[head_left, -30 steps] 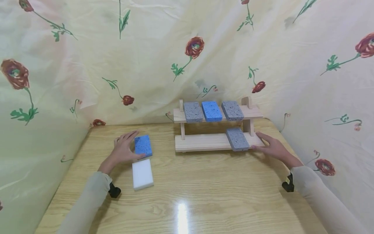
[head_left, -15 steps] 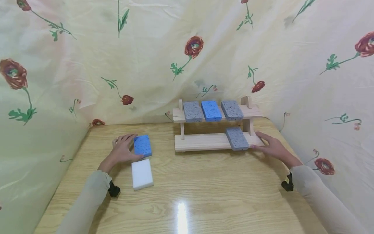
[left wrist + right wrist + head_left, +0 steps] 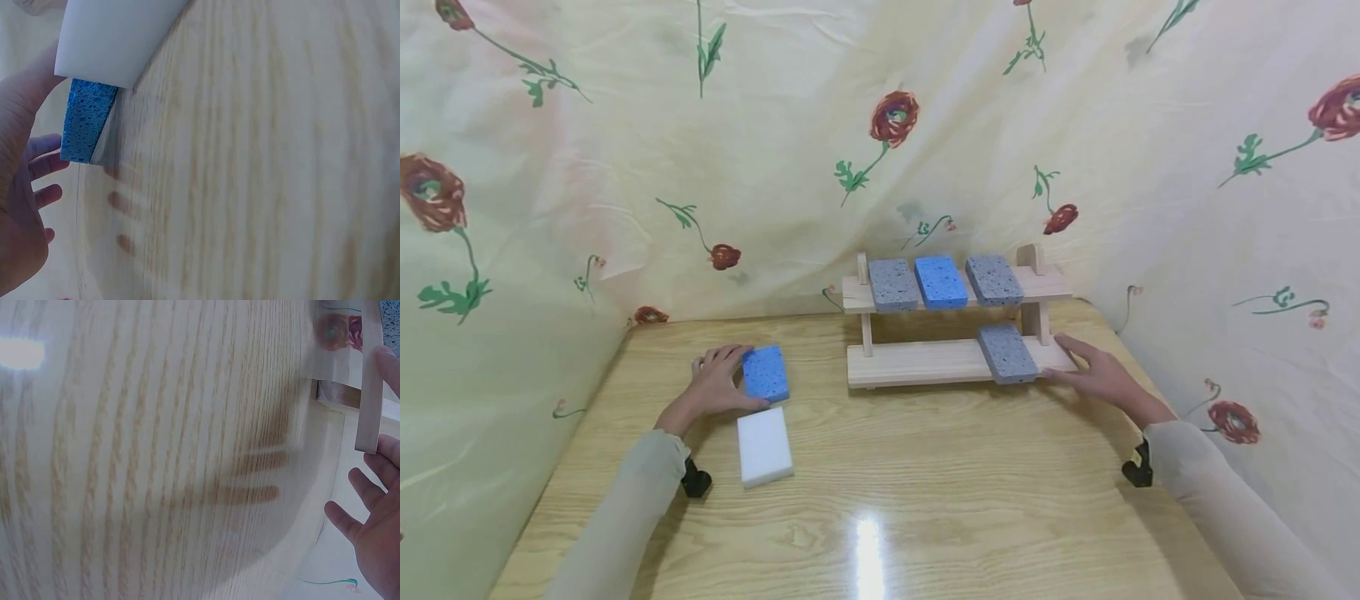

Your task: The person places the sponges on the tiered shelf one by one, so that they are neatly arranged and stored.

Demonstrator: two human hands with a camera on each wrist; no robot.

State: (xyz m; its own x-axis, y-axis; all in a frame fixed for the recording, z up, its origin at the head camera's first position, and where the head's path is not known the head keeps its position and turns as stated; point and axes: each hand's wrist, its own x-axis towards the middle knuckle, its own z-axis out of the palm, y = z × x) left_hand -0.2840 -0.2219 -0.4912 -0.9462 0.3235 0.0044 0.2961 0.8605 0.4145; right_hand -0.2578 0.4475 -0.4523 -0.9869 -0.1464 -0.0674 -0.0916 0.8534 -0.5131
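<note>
In the head view my left hand (image 3: 718,385) spans a blue speckled sponge (image 3: 765,372) flat on the table, thumb at its near edge and a finger at its far left corner. The left wrist view has fingertips against the end of this blue sponge (image 3: 89,122); the thumb is mostly hidden behind a white sponge (image 3: 122,40). That white sponge (image 3: 764,447) lies just nearer. My right hand (image 3: 1097,375) holds the right end of a two-tier wooden shelf (image 3: 917,364), thumb in front and fingers behind. Close to it, a grey sponge (image 3: 1007,353) sits on the lower tier.
On the upper tier are a left grey sponge (image 3: 892,285), a blue sponge (image 3: 941,282) and a right grey sponge (image 3: 994,279). Flowered cloth (image 3: 790,167) stands behind and beside the wood-grain table (image 3: 970,483).
My left fingers have come down and closed in on the blue sponge. The right hand stays at the shelf's end. The head view has shifted slightly.
</note>
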